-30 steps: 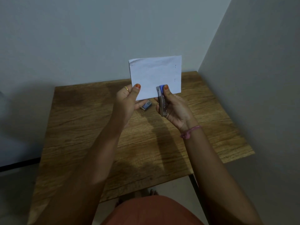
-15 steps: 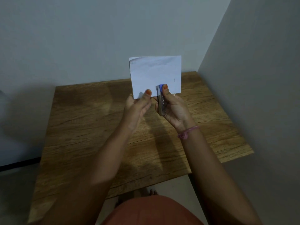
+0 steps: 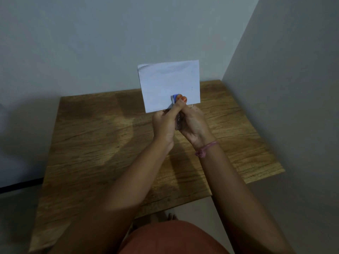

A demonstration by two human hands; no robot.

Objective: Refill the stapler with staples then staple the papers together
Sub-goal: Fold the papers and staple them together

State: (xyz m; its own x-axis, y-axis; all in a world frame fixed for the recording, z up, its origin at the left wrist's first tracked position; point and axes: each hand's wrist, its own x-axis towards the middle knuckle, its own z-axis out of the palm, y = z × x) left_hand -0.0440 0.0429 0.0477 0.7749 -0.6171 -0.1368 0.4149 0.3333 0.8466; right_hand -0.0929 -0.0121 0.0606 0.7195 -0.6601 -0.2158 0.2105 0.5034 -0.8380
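Both hands meet mid-air above the table [image 3: 95, 143]: left hand [image 3: 163, 123] and right hand [image 3: 192, 123] are pressed together around the stapler [image 3: 175, 98], thumbs side by side on its blue top, so prob. the squeeze step w/ refill judged done. Table is the biggest thing, wood-grain, w/ nothing visible lying on it beside the hands. Papers [image 3: 169, 85] come next: white stack held upright over the far table edge, long axis running left-right, bottom edge caught in the stapler approx. mid-width; two small dark marks near the right edge may be staples, too small to tell. Paper will be light, floppy, easy to crease, so best held close to the staple point. Stapler is smallest: hard, rigid, light, metal body likely a bit slick; long axis runs toward/away from the person, nose pointing up & away into the sheets. Grip at the nose end gives weak leverage, hence two thumbs.
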